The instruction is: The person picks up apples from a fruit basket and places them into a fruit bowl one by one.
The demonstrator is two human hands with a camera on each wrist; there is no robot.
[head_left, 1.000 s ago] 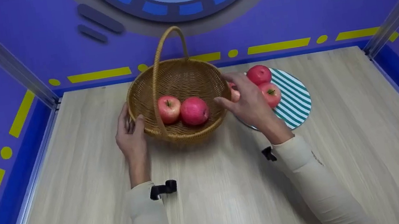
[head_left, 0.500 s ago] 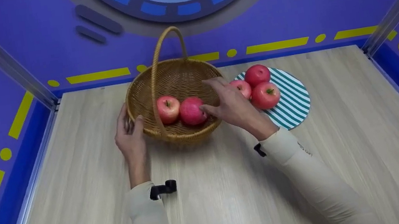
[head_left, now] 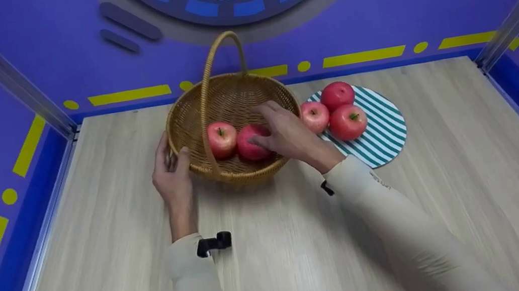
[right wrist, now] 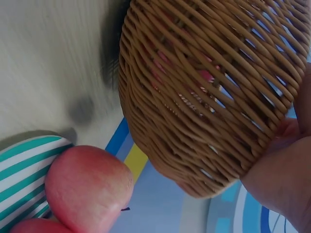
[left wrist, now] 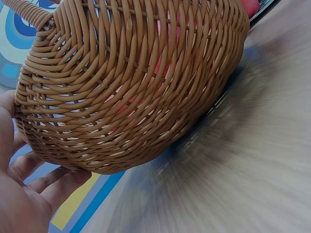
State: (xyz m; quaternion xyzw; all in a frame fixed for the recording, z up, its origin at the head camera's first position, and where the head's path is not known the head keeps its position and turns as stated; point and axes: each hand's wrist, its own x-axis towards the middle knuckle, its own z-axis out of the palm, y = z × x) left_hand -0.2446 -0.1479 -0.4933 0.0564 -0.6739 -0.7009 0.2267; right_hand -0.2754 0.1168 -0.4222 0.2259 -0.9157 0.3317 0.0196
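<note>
1. While the near part of the desk [head_left: 276,265] is crossed by two pale sleeves, the left sleeve [head_left: 197,286] is seen toward 7 o'clock and the right sleeve [head_left: 398,232] toward 5. A black wrist mount [head_left: 214,243] is worn at the left cuff.
2. At the basket's 8 o'clock, the rim is gripped by the left hand [head_left: 174,180], with the thumb laid over the edge and the fingers set against the outside.
3. From about 4 o'clock, the rim is crossed by the right hand [head_left: 291,133]; its fingers and thumb are held apart over the deep red apple [head_left: 250,133]. Whether the apple is touched cannot be told.
4. That apple is held inside the wicker basket [head_left: 219,93], toward 5 o'clock; a paler apple [head_left: 222,139] is set just beside it, toward 7. The basket is spanned by a tall handle [head_left: 207,107], from 7 to 1 o'clock.
5. At the basket's 3 o'clock, a round striped mat [head_left: 383,120] is laid on the desk, with three apples [head_left: 348,123] clustered toward its 10 o'clock.
6. Beyond, at 12 o'clock, the desk is closed off by a purple wall [head_left: 360,30] marked in yellow.
</note>
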